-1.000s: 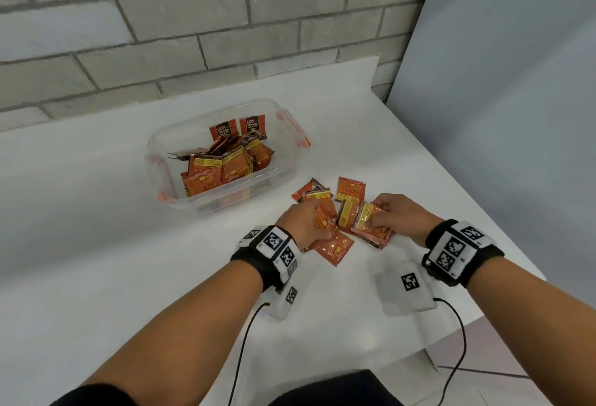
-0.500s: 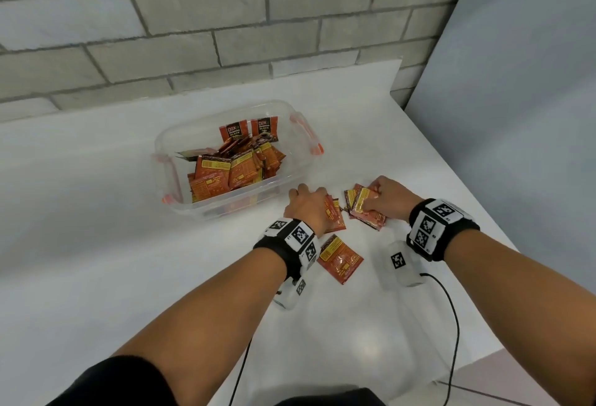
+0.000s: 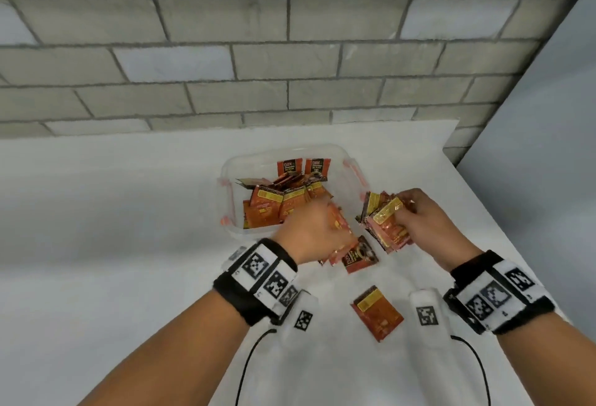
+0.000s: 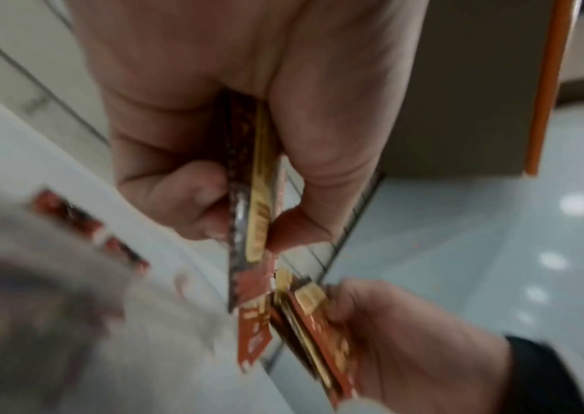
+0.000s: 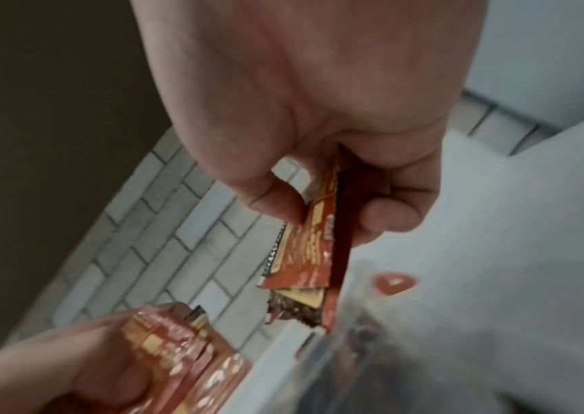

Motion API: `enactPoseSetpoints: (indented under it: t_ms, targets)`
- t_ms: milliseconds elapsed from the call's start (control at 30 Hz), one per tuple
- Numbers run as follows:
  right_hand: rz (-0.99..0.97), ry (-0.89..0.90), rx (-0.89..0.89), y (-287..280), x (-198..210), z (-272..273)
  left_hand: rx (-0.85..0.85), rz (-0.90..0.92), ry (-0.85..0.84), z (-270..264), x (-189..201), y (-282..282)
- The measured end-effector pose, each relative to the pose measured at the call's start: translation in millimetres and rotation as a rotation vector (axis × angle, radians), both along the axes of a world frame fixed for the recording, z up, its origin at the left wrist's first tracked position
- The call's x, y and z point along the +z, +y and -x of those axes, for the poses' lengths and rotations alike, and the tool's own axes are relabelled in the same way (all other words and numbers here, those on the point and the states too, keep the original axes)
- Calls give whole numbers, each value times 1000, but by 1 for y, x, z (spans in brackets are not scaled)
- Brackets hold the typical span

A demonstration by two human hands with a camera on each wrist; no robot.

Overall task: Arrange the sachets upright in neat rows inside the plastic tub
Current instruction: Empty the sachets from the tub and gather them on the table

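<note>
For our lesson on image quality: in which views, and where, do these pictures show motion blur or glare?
Head view: the left hand is smeared, while the lone sachet on the table is sharp. Left wrist view: lower left is heavily blurred, and bright glare spots dot the floor. Right wrist view: the plastic tub is smeared.

Both hands (image 5: pixel 305 117) gripping sachets (image 5: pixel 319 238), brick wall (image 5: pixel 177 224)
</note>
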State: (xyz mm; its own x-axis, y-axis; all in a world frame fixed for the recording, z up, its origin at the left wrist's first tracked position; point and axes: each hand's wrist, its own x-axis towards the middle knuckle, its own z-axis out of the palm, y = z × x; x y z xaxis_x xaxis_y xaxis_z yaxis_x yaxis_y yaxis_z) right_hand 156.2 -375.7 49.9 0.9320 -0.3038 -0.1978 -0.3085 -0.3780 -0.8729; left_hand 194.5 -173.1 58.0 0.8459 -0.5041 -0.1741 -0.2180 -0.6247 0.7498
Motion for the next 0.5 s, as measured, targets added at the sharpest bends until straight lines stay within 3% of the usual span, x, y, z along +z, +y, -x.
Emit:
enactPoseSetpoints:
  t_ms: [167, 233, 300, 333, 400, 500]
  targets:
    - [-181, -19, 69, 73, 17, -67, 547, 177, 148, -70, 26, 68]
    - [-190, 32, 81, 102, 11, -95, 609, 150, 279, -83, 23, 79]
    - [-121, 54, 84, 121, -1, -120, 615, 104, 307, -86, 15, 80]
    - [-83, 64, 78, 127, -7, -132, 673, 155, 278, -88, 13, 79]
    - [-58, 82, 78, 130, -18, -149, 729, 10, 139, -98, 4, 73]
    - [-109, 129, 92, 130, -21, -155, 811, -76, 121, -112, -7, 64]
